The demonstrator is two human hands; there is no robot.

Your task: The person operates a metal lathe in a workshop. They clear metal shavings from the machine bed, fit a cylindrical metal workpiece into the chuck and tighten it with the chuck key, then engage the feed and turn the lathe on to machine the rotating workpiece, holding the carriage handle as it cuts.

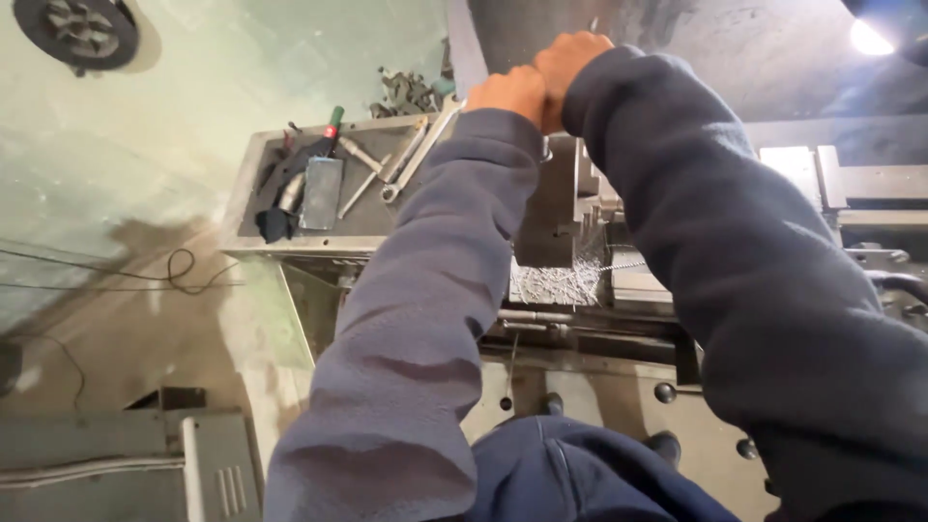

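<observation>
Both my arms, in dark blue sleeves, reach forward over a grey metal lathe (570,208). My left hand (509,92) and my right hand (570,60) are clenched side by side at the top of the machine. A thin metal rod tip (594,23) pokes up just above my right hand; what my fists grip is hidden by the fingers and sleeves. Silvery metal shavings (559,283) lie on the machine bed below my arms.
A grey tool tray (253,179) on the left holds wrenches (418,155), a screwdriver with a red and green handle (333,124), a flat metal block (320,193) and a dark rag (275,220). Scrap metal pieces (411,92) lie behind it. Cables (179,269) run across the floor.
</observation>
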